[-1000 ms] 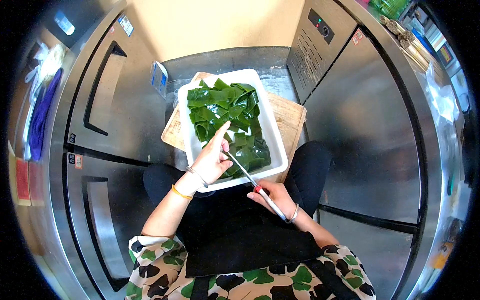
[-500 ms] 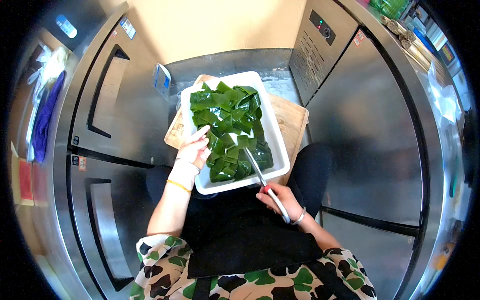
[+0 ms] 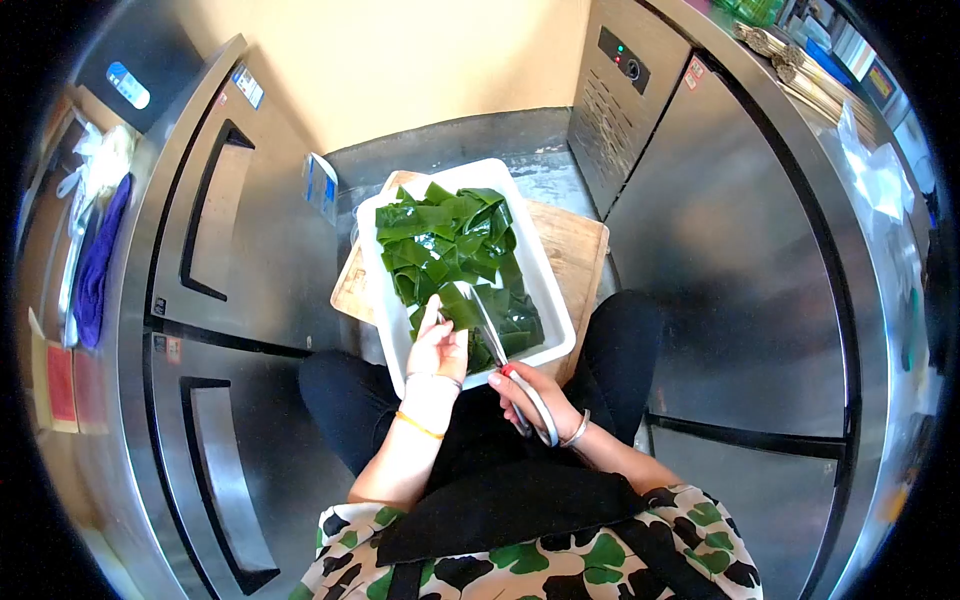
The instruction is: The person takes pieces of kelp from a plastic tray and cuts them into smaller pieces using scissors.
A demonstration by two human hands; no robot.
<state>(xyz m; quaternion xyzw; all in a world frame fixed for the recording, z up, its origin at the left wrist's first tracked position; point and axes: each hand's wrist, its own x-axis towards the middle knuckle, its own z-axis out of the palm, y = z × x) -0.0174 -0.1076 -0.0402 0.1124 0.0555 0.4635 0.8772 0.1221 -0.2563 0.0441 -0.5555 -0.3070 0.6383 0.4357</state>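
Scissors (image 3: 507,369), one pair, right hand (image 3: 549,393); one strip (image 3: 459,308), left hand (image 3: 437,350)

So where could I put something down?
Bare wood shows on the cutting board between the white tray and the board's right edge. Floor shows just beyond the tray. The tray's crowded with green leaf pieces, scissors and the left hand.

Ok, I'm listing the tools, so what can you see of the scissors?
The scissors have shiny, metal-looking blades, red near the pivot, and pale grey loop handles. The right hand grips the handles. The blades are parted, pointing away from the person over the green pieces in the white tray. Blade contact is unclear.
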